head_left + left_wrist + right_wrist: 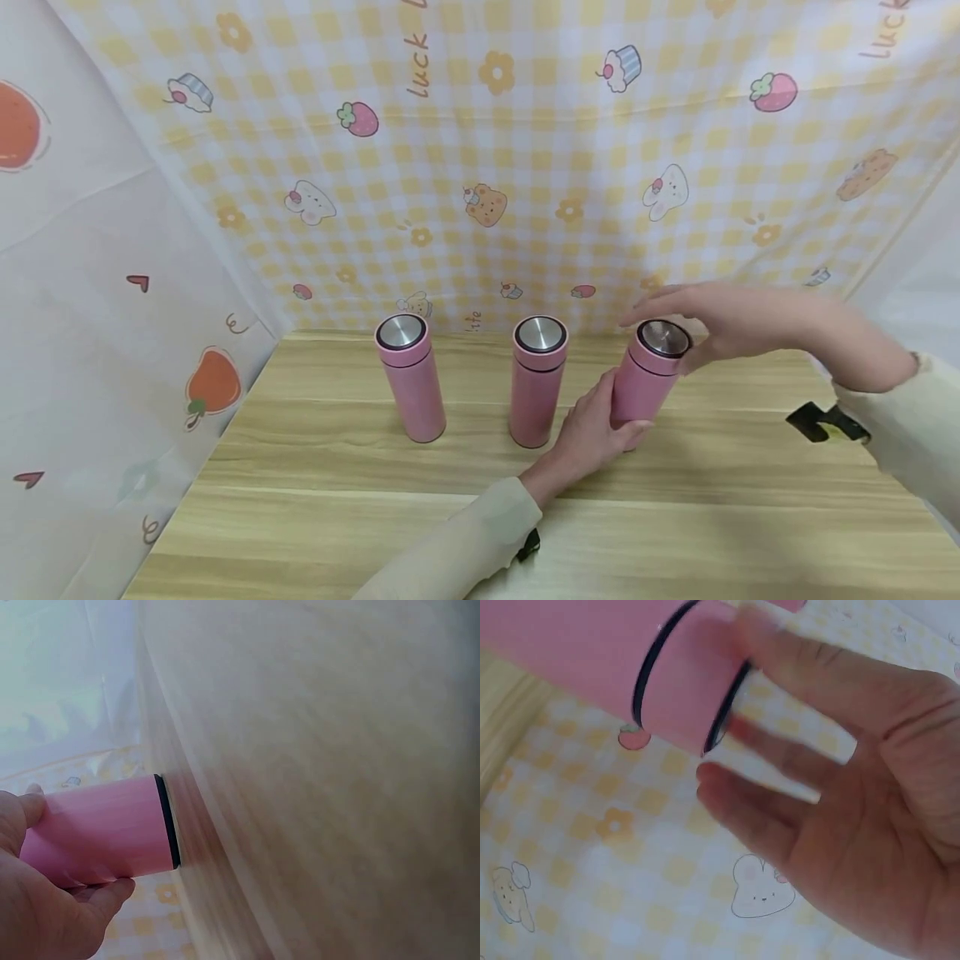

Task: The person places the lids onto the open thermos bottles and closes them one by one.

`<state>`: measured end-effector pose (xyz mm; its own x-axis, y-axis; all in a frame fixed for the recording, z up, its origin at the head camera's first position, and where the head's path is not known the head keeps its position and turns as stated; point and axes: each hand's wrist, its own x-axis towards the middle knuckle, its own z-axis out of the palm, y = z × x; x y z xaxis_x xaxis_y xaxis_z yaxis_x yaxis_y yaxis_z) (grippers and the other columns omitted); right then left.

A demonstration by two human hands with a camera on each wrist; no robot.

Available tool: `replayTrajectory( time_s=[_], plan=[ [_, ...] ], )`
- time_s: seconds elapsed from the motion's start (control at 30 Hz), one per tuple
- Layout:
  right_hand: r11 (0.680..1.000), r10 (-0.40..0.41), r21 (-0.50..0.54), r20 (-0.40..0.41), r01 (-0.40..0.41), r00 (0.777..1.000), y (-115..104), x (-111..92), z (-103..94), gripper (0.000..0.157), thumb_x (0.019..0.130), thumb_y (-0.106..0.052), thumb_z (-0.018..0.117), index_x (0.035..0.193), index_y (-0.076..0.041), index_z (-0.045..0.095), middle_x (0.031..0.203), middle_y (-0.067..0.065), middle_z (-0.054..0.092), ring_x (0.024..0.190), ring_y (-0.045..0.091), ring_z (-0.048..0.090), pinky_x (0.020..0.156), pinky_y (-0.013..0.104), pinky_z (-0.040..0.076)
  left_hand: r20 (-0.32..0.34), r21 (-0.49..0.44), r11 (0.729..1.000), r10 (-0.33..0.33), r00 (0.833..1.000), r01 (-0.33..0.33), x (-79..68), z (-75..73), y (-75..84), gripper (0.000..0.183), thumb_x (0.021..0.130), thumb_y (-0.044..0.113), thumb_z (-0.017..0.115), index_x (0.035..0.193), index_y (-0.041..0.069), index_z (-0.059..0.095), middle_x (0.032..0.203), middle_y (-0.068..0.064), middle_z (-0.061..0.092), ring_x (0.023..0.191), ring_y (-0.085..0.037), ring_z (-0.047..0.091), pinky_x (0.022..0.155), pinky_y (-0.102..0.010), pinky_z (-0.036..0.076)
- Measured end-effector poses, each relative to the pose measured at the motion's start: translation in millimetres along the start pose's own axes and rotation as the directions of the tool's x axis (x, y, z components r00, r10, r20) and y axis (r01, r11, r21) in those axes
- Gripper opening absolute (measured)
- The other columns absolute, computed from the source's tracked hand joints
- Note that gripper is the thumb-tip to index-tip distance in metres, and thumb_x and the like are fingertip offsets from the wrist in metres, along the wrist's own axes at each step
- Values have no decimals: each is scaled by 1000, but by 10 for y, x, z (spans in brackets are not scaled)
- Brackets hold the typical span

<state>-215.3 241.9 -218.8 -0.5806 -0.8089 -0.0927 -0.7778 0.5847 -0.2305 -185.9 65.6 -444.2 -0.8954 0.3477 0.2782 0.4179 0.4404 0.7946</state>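
My left hand (pixel 588 429) grips the body of the rightmost pink thermos (pixel 643 390), fingers and thumb on either side of it. The left wrist view shows its black-rimmed base (pixel 166 821) at the wooden surface. Over its silver-topped lid (pixel 663 337) is my right hand (pixel 723 317), with fingers spread and loosely bent. In the right wrist view the thumb (pixel 802 656) lies along the lid's side, while the other fingers reach past its top edge. A middle pink thermos (pixel 534 400) stands upright to the left of my left hand.
Another upright pink thermos (pixel 416 396) stands farther left on the wooden table (pixel 337 517). Behind the row hangs a yellow checked cloth (pixel 420 167) with cartoon prints. A white printed cloth (pixel 90 317) borders the left side.
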Motion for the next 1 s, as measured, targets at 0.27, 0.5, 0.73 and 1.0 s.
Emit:
replayTrajectory(
  time_s=[0.27, 0.5, 0.73, 1.0],
  plan=[
    [1000, 7, -18, 55, -6, 998, -13, 28, 55, 69, 74, 2, 88, 136, -17, 66, 133, 0, 62, 114, 19, 61, 86, 37, 55, -6, 9, 1000, 0, 1000, 0, -2, -6, 22, 75, 93, 40, 75, 153, 15, 36, 135, 3, 57, 116, -5, 56, 95, -29, 49],
    [996, 59, 69, 59, -63, 997, 0, 89, 36, 64, 74, -3, 91, 133, -6, 67, 102, -5, 71, 67, 5, 59, 59, 27, 53, -1, 18, 1000, -20, 1000, 20, -6, 3, 25, 74, 93, 39, 75, 152, 17, 36, 134, 3, 58, 114, -5, 57, 94, -28, 49],
    [996, 86, -23, -1, -86, 996, -5, 137, 76, 38, 80, -28, 89, 107, -8, 72, 82, -12, 66, 68, 2, 58, 64, 30, 53, -4, 9, 1000, 0, 1000, 0, -15, 9, 9, 73, 93, 40, 75, 151, 17, 36, 132, 5, 58, 113, -5, 57, 93, -27, 49],
    [955, 283, -79, -34, -284, 959, -116, 178, 151, 54, 91, -51, 72, 62, -19, 40, 50, -9, 40, 39, 4, 48, 45, 26, 35, -6, 24, 999, 21, 1000, -21, -10, 3, 6, 74, 94, 40, 74, 153, 18, 35, 131, 4, 58, 113, -5, 57, 92, -28, 50]
  ],
)
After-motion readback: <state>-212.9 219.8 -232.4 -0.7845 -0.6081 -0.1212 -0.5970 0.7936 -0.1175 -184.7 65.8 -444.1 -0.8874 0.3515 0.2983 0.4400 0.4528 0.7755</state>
